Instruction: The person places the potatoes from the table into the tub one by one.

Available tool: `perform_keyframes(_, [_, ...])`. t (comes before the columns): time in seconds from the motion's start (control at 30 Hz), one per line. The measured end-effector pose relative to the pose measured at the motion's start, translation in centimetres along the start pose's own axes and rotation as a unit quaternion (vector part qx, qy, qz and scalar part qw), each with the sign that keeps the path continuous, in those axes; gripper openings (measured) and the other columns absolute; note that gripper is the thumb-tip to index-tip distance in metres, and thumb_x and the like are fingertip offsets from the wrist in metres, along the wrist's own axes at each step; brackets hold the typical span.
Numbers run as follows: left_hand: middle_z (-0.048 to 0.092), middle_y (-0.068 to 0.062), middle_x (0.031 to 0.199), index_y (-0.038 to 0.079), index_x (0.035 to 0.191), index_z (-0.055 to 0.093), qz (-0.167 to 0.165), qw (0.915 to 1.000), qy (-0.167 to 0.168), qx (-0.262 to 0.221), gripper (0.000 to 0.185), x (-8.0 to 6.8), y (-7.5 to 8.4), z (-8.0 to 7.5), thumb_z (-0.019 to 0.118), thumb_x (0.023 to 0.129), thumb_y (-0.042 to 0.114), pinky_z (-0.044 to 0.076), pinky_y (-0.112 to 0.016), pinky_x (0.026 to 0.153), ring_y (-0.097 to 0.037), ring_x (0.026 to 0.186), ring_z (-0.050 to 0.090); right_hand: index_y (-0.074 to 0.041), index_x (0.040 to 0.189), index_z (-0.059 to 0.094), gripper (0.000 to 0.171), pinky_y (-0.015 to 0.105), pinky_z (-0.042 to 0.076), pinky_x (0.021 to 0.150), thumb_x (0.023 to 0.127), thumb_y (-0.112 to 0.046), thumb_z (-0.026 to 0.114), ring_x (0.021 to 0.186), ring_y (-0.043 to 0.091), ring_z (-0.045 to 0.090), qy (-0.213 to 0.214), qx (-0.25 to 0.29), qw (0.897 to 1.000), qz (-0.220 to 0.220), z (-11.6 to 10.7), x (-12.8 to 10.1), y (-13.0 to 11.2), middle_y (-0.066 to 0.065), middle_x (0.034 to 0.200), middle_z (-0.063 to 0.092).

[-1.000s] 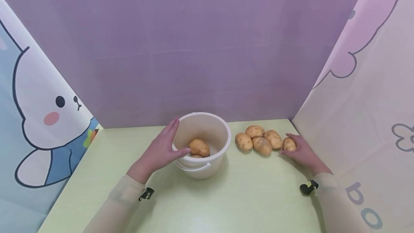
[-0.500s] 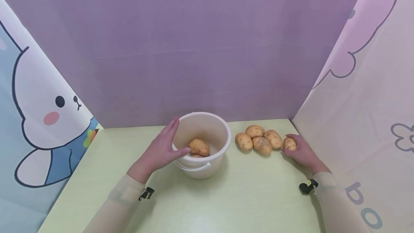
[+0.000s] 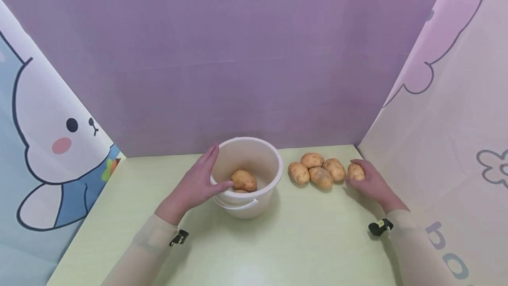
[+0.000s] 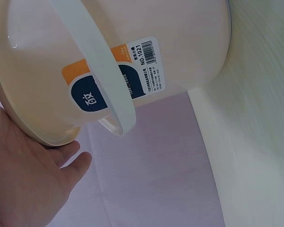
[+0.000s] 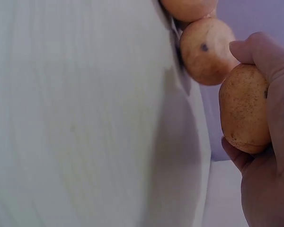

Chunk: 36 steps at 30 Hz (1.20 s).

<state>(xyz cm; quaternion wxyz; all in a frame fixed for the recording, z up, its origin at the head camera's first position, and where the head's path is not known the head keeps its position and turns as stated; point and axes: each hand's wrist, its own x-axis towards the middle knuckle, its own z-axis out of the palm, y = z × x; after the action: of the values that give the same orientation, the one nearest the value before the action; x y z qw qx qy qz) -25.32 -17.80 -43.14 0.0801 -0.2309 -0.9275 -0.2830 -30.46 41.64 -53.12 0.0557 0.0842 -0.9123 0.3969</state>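
A potato (image 3: pixel 356 172) sits in my right hand (image 3: pixel 373 184), pinched between thumb and fingers at the right end of the table. The right wrist view shows this potato (image 5: pixel 246 109) lifted off the tabletop, its shadow below. My left hand (image 3: pixel 196 186) lies against the near left of a pale bucket (image 3: pixel 254 204), fingers straight and thumb across the rim. Seen from the left wrist, the fingers (image 4: pixel 78 165) rest by the bucket's rim, near its white handle (image 4: pixel 111 90). Inside the bucket lies a potato (image 3: pixel 244 181), with part of another below it.
Several potatoes (image 3: pixel 321 178) are clustered between the bucket and my right hand. A purple cloth (image 3: pixel 254 65) backs the pale table (image 3: pixel 309 242). Printed sheets, one with a cartoon rabbit (image 3: pixel 59 144), stand at both sides.
My right hand has closed around the rightmost potato and raised it slightly. My left hand has stayed at the bucket.
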Motion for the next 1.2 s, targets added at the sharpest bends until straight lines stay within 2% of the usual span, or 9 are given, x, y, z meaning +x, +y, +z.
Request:
perform_keyframes(0.47, [0.019, -0.021, 0.182, -0.001, 0.176, 0.017, -0.002, 1.0000, -0.001, 0.000, 0.122, 0.0, 0.1, 0.0, 0.075, 0.095, 0.071, 0.029, -0.064, 0.130, -0.044, 0.166, 0.025, -0.001, 0.161, 0.047, 0.078, 0.065, 0.042, 0.113, 0.099, -0.028, 0.085, 0.138, 0.047, 0.053, 0.009, 0.011, 0.999, -0.033, 0.0, 0.6, -3.4, 0.029, 0.156, 0.052])
perform_keyframes(0.77, [0.019, -0.021, 0.182, 0.000, 0.176, 0.017, -0.001, 1.0000, -0.001, -0.003, 0.120, 0.0, 0.1, 0.0, 0.076, 0.096, 0.066, 0.029, -0.065, 0.130, -0.044, 0.166, 0.024, 0.001, 0.160, 0.048, 0.075, 0.066, 0.041, 0.114, 0.099, -0.024, 0.085, 0.138, 0.046, 0.053, 0.007, 0.010, 0.998, -0.059, 0.5, 1.5, -5.0, 0.028, 0.155, 0.054])
perform_keyframes(1.0, [0.019, -0.023, 0.182, -0.001, 0.175, 0.017, 0.002, 1.0000, 0.001, -0.004, 0.119, 0.0, 0.0, 0.0, 0.078, 0.096, 0.064, 0.029, -0.065, 0.130, -0.044, 0.166, 0.024, 0.005, 0.157, 0.051, 0.073, 0.066, 0.046, 0.111, 0.098, -0.021, 0.086, 0.133, 0.047, 0.058, 0.011, 0.005, 0.996, -0.090, 0.9, 1.7, -6.4, 0.028, 0.152, 0.057])
perform_keyframes(1.2, [0.019, -0.022, 0.182, -0.002, 0.175, 0.018, 0.003, 1.0000, 0.001, -0.002, 0.120, 0.0, 0.0, 0.1, 0.076, 0.096, 0.067, 0.030, -0.065, 0.129, -0.044, 0.165, 0.025, 0.003, 0.156, 0.053, 0.072, 0.066, 0.044, 0.114, 0.098, -0.022, 0.086, 0.135, 0.047, 0.058, 0.019, -0.014, 0.995, -0.096, 1.0, 1.8, -7.3, 0.026, 0.151, 0.059])
